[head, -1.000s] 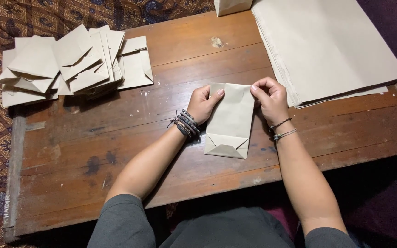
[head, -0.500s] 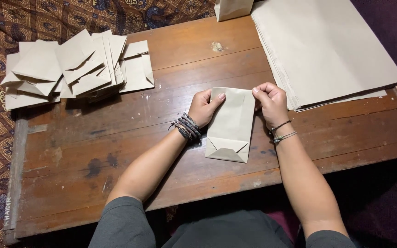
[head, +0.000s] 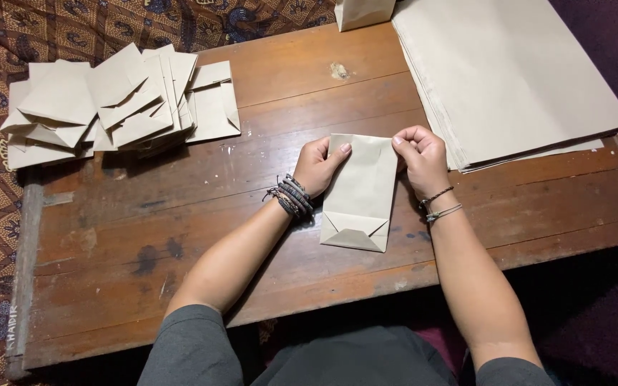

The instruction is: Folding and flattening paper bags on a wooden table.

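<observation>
Item: flat beige paper bag with folded bottom (head: 360, 193), lying mid-table on the worn brown wooden table (head: 180, 214).
Left hand (head: 317, 164): pinching the bag's top left corner.
Right hand (head: 420, 159): pinching its top right corner.
Left rear: heap of finished beige paper bags (head: 116, 104).
Right rear: stack of large beige paper sheets (head: 509, 78).

Counted on the counter (head: 180, 236) — one folded paper bag (head: 359, 193) lying flat between two hands, left hand (head: 317, 166) and right hand (head: 420, 159), one heap of finished bags (head: 109, 104) too overlapped to number, one stack of flat sheets (head: 509, 78), one upright bag (head: 363, 11) at the far edge.
</observation>
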